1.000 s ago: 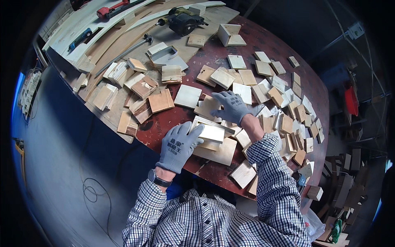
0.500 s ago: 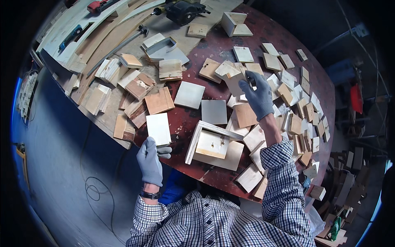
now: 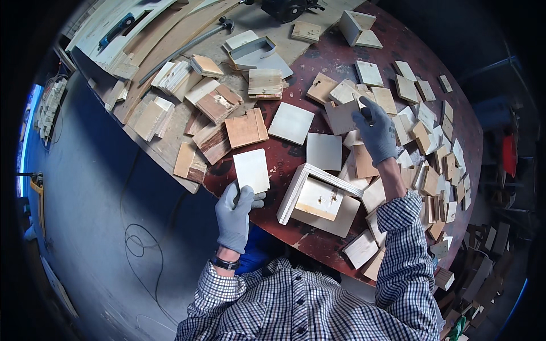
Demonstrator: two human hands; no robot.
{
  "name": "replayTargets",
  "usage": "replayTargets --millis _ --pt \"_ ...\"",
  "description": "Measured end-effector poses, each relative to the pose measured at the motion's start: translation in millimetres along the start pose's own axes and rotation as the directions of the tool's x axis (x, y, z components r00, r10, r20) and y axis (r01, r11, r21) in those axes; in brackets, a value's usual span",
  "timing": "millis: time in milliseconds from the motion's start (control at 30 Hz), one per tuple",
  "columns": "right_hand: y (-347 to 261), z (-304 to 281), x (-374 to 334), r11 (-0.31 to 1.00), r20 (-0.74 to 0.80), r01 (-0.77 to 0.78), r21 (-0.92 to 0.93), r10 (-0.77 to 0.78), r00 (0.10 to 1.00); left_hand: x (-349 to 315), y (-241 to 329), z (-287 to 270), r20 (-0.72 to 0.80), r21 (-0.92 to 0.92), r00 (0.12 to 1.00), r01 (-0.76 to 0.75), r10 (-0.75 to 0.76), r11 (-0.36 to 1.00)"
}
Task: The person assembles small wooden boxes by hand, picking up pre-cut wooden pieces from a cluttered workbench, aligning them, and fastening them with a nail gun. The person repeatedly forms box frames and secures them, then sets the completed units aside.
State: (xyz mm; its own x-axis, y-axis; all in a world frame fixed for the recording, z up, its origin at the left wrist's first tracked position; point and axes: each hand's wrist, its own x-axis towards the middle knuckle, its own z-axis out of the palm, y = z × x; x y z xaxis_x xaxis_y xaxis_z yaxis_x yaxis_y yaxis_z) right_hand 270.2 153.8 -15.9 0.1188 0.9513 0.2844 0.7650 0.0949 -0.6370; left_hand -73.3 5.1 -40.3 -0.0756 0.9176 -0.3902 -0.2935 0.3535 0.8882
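My left hand, in a grey glove, is closed on the lower end of a pale rectangular wood block over the table's near edge. My gloved right hand reaches over a heap of blocks on the right. Its thumb and fingers are closed at the edge of a light wood block, partly over other blocks. Between the hands stands a small corner assembly of boards, with a knotted block inside its angle. Two pale square blocks lie beyond it.
Many loose blocks cover the right of the dark red table. More stacked blocks lie left, near a hammer and a board frame. Another corner assembly stands far back. A cable trails over the floor.
The view has shifted, so the table appears farther right. My right hand and its block have come slightly left and nearer relative to the neighbouring blocks. My left hand still holds its block, now tilted slightly.
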Motion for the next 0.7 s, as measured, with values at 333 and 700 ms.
replayTargets --millis 333,700 --pt "-33.6 -24.4 -2.2 0.961 -0.035 0.217 -0.169 -0.226 0.973 -4.0 1.0 0.8 0.032 0.067 0.999 -0.018 0.016 0.998" --pt "-180.1 -87.9 -121.8 0.986 0.468 -0.102 0.129 0.030 0.883 -31.1 59.4 37.8 0.429 0.433 0.571 -0.810 0.700 0.395"
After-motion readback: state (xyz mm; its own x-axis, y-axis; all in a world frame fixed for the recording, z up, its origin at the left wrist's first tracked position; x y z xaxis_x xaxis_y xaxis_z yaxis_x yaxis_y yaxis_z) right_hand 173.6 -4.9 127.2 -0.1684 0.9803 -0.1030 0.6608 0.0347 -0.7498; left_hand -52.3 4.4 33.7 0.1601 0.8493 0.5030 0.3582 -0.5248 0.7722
